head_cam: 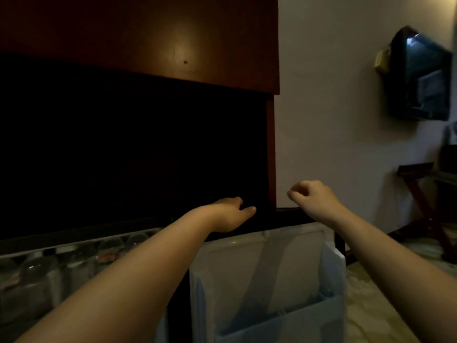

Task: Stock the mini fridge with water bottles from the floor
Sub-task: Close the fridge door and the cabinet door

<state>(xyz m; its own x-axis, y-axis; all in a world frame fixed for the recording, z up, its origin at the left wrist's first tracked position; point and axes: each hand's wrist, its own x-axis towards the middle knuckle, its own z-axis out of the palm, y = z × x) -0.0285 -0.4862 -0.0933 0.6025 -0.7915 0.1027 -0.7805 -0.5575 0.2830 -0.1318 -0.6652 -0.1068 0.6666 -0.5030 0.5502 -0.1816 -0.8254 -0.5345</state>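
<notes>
Glossy dark wood cabinet (pixel 197 33); smooth white plastic fridge door (pixel 247 263).

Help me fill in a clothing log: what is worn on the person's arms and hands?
Both forearms are bare to the frame edge, no sleeves in view. The left hand and right hand wear no gloves; no ring, watch or bracelet shows in the dim light.

At near left I see the fridge shelf (pixel 74 244) carrying a row of bottles (pixel 37 276) side by side. At right, a wooden rack (pixel 420 206) stands far off on the pale floor (pixel 371 305).
</notes>
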